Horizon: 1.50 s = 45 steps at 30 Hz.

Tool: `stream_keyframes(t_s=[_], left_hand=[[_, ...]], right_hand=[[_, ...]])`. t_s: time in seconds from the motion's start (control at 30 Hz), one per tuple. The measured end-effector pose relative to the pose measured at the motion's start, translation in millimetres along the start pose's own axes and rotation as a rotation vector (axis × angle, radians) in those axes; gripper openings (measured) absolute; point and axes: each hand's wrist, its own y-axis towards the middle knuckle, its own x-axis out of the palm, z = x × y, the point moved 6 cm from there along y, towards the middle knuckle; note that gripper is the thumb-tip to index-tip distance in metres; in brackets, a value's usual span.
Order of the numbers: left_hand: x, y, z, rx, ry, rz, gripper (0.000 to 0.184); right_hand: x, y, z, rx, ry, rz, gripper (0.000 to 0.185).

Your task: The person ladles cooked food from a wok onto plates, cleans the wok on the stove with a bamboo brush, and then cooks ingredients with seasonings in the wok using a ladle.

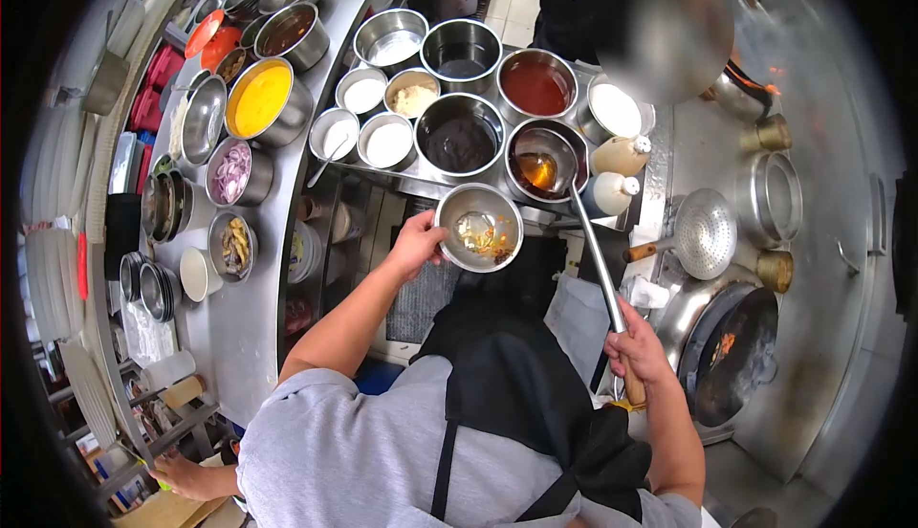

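While the left hand (417,245) grips a bowl (479,228), the right hand (638,344) clasps a ladle (601,265).

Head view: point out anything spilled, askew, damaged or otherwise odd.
No spill or damage stands out. The dark wok at the right looks slightly odd: pale haze hangs over it, perhaps smoke, while the left hand holds a steel bowl and the right hand a ladle.

Shiny smooth metal on the round silver mixing bowl (478,228); brushed metal along the long grey table (251,322); pale wood on the handle (631,382) of the long steel ladle (599,258); matt black cloth on the apron (497,337).
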Motion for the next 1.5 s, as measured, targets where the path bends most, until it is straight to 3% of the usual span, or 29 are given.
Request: stream_keyframes(t_s=[0.13, 0.2, 0.3, 0.4, 0.53, 0.6, 0.77, 0.87, 0.93, 0.97, 1.03, 1.07, 1.13, 1.2, 1.27, 1.4, 1.47, 1.5], left_hand=[[5, -1, 24, 0.083, 0.040, 0.017, 0.004], [10, 0, 46, 0.174, 0.054, 0.045, 0.003], [33, 2, 98, 0.289, 0.081, 0.122, 0.009], [94, 15, 148, 0.382, 0.145, 0.014, 0.013], [232, 11, 175, 0.259, 0.206, -0.297, 0.013], [307, -2, 173, 0.235, 0.273, -0.398, 0.012], [476, -30, 123, 0.164, 0.288, -0.743, 0.017], [563, -42, 103, 0.297, 0.220, -0.841, 0.021], [621, -31, 79, 0.336, 0.255, -0.858, 0.010], [650, -31, 61, 0.321, 0.354, -0.860, 0.003], [702, -29, 29, 0.380, 0.611, -0.892, 0.024], [724, -23, 17, 0.374, 0.631, -0.924, 0.024], [760, -6, 10, 0.419, 0.573, -0.790, 0.019], [784, -7, -8, 0.509, 0.762, -0.851, 0.015], [813, 0, -25, 0.863, 1.185, -0.862, 0.019], [825, -26, -7, 1.139, 1.109, -0.941, 0.009], [832, -16, -4, 1.092, 1.019, -1.002, 0.007], [826, -27, 12, 1.313, 0.849, -0.943, 0.006]], right_hand=[[1, -22, -7, -0.104, 0.235, -0.126, 0.082], [0, -41, -12, -0.179, 0.575, -0.293, 0.081], [-11, -70, -8, -0.280, 0.648, -0.373, 0.081], [-20, -104, 3, -0.370, 0.679, -0.388, 0.084], [-55, -154, 46, -0.433, 0.587, -0.159, 0.089], [-78, -183, 77, -0.494, 0.429, 0.075, 0.091], [-110, -276, 175, -0.629, 0.642, 0.418, 0.093], [-117, -321, 233, -0.763, 0.743, 0.730, 0.094], [-118, -341, 257, -0.827, 0.761, 0.880, 0.089], [-117, -348, 268, -0.819, 0.776, 0.967, 0.088], [-113, -355, 289, -0.810, 0.842, 1.089, 0.087], [-109, -357, 298, -0.813, 0.867, 1.116, 0.087], [-103, -352, 307, -0.746, 0.848, 1.152, 0.087], [-91, -340, 311, -0.704, 0.960, 1.210, 0.086], [-84, -325, 302, -0.557, 0.962, 1.246, 0.085], [-84, -301, 273, -0.336, 0.727, 1.254, 0.081], [-94, -292, 250, -0.254, 0.699, 1.264, 0.080], [-100, -286, 239, -0.189, 0.624, 1.274, 0.080]])
